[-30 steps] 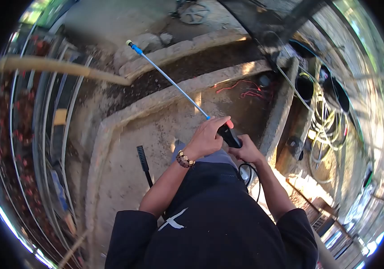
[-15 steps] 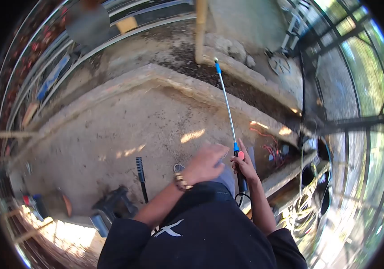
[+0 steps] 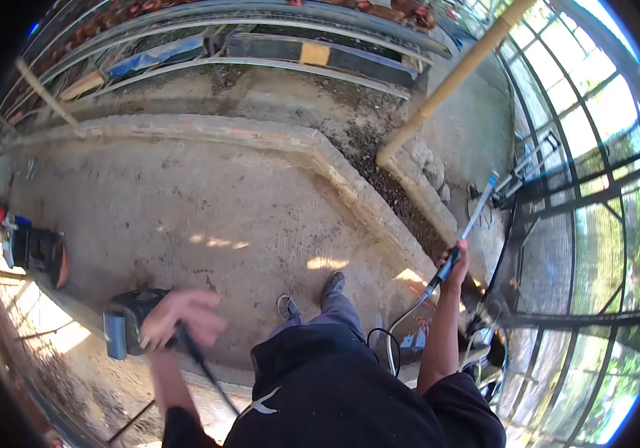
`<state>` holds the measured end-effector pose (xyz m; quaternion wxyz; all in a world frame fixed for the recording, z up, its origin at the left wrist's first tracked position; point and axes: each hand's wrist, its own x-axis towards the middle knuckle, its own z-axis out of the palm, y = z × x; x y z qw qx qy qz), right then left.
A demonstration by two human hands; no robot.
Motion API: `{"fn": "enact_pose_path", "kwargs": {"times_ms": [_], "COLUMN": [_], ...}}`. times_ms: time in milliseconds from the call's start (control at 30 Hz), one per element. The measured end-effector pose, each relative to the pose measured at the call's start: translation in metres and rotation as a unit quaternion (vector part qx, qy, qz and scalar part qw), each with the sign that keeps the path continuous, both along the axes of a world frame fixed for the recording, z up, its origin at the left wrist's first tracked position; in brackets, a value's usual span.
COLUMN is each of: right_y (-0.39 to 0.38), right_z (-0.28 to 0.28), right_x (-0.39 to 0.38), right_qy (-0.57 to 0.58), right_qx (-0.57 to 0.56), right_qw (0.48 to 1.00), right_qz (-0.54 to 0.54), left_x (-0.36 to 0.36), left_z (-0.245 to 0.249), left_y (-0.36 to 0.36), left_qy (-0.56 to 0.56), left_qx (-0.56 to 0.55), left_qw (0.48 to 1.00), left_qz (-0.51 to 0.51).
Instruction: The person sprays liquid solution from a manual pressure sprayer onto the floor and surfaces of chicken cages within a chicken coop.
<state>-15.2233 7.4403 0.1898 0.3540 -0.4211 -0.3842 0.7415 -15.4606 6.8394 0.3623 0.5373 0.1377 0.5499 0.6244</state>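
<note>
My right hand (image 3: 454, 267) is wrapped round the handle of a long spray wand (image 3: 477, 213), which points up and to the right, with a hose (image 3: 395, 343) running down from its lower end. At the lower left my left hand (image 3: 182, 317) is blurred by motion. It is over a dark lever (image 3: 204, 366) and in front of a dark box-like object (image 3: 129, 317). Whether its fingers touch the lever I cannot tell.
A low concrete curb (image 3: 320, 153) bends across the floor ahead. Beyond it stands a bamboo post (image 3: 447, 82) near some stones (image 3: 432, 168). Mesh wall framing (image 3: 581, 317) runs along the right. Red birds (image 3: 387, 11) are behind rails at the top. Another dark machine (image 3: 36, 250) sits far left.
My right hand has swung the wand outward to the right. My left hand has moved from near the body to the lower left, by the lever. The view has turned.
</note>
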Motion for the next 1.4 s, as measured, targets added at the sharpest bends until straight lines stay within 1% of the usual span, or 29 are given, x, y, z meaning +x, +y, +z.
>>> {"fn": "enact_pose_path", "kwargs": {"times_ms": [67,133,167,200,233,267,300,333,367,400,467,500,533,567,633,667,733,867,900,933,967,1000,1067,1133,1167,1200,1233,1300,1400], "right_y": [0.004,0.012,0.014,-0.009,-0.017,-0.021,-0.036,-0.051,-0.060,-0.068,-0.084,-0.079,-0.072,-0.074,-0.066,-0.055,-0.033,-0.006,-0.002,0.004,0.007,0.006,0.003,0.000,0.006,0.001,-0.006,-0.007,-0.008], "right_z": [-0.003,-0.046,-0.063,-0.060,-0.077,-0.100,-0.108,-0.116,-0.121,-0.134,-0.115,-0.097,-0.077,-0.061,-0.051,-0.049,-0.056,-0.087,-0.087,-0.087,-0.088,-0.090,-0.091,-0.109,-0.124,-0.109,-0.097,-0.104,-0.101], "right_x": [-0.019,-0.040,-0.055,-0.076,-0.089,-0.098,-0.115,-0.131,-0.150,-0.171,-0.201,-0.225,-0.250,-0.262,-0.285,-0.295,-0.309,-0.332,-0.333,-0.333,-0.332,-0.331,-0.327,-0.318,-0.315,-0.317,-0.320,-0.319,-0.320], "right_qy": [-0.033,-0.116,-0.150,-0.200,-0.201,-0.217,-0.244,-0.170,-0.180,-0.212,-0.148,-0.130,-0.117,-0.103,-0.100,-0.116,-0.124,-0.139,-0.149,-0.149,-0.151,-0.149,-0.111,-0.089,-0.093,-0.083,-0.101,-0.109,-0.159], "right_qx": [0.045,0.144,0.193,0.181,0.155,0.163,0.089,0.062,0.013,-0.066,-0.126,-0.161,-0.160,-0.170,-0.139,-0.098,-0.056,-0.016,-0.005,-0.020,-0.037,-0.055,-0.117,-0.152,-0.153,-0.215,-0.215,-0.214,-0.182], "right_qw": [0.997,0.979,0.964,0.958,0.965,0.962,0.966,0.982,0.975,0.962,0.929,0.899,0.895,0.892,0.898,0.904,0.923,0.961,0.964,0.965,0.965,0.966,0.959,0.946,0.937,0.923,0.923,0.914,0.913], "right_qz": [-0.055,-0.087,-0.103,-0.094,-0.071,-0.034,-0.002,0.062,0.131,0.159,0.313,0.387,0.399,0.406,0.405,0.399,0.360,0.238,0.219,0.213,0.211,0.205,0.235,0.271,0.301,0.309,0.302,0.327,0.327], "left_x": [0.029,0.051,0.060,0.064,0.060,0.040,0.018,0.007,0.003,-0.001,-0.014,-0.020,-0.035,-0.053,-0.077,-0.073,-0.058,-0.072,-0.102,-0.129,-0.149,-0.158,-0.167,-0.167,-0.177,-0.187,-0.194,-0.206,-0.188], "left_z": [0.047,0.045,0.041,0.037,0.024,-0.023,-0.089,-0.174,-0.253,-0.335,-0.386,-0.409,-0.349,-0.271,-0.128,-0.062,-0.006,0.043,0.029,-0.015,-0.067,-0.164,-0.267,-0.329,-0.318,-0.285,-0.242,-0.143,0.040], "left_y": [-0.049,-0.071,-0.065,-0.037,-0.021,-0.008,-0.009,-0.009,-0.017,-0.026,-0.018,-0.014,0.015,0.049,0.044,0.030,0.046,0.096,0.126,0.149,0.155,0.135,0.118,0.121,0.141,0.167,0.172,0.130,0.109], "left_qy": [0.061,0.144,0.221,0.353,0.457,0.396,0.326,0.305,0.381,0.461,0.206,0.083,-0.018,-0.125,-0.049,0.023,0.060,0.211,0.223,0.249,0.376,0.312,0.371,0.331,0.174,0.002,-0.167,-0.107,-0.010], "left_qx": [0.155,0.290,0.261,0.073,-0.121,-0.239,-0.251,-0.256,-0.404,-0.507,-0.481,-0.478,-0.360,-0.234,-0.025,0.007,0.255,0.118,-0.088,-0.254,-0.312,-0.369,-0.597,-0.683,-0.571,-0.417,-0.240,0.016,0.322], "left_qw": [0.986,0.945,0.937,0.916,0.838,0.834,0.849,0.837,0.806,0.728,0.846,0.861,0.889,0.879,0.913,0.945,0.897,0.904,0.883,0.795,0.745,0.773,0.708,0.651,0.796,0.885,0.911,0.947,0.933], "left_qz": [0.017,0.034,0.072,0.178,0.272,0.300,0.332,0.376,0.205,0.021,0.106,0.156,0.283,0.398,0.404,0.325,0.357,0.353,0.405,0.492,0.453,0.411,0.064,-0.001,0.104,0.205,0.292,0.304,0.163]}}
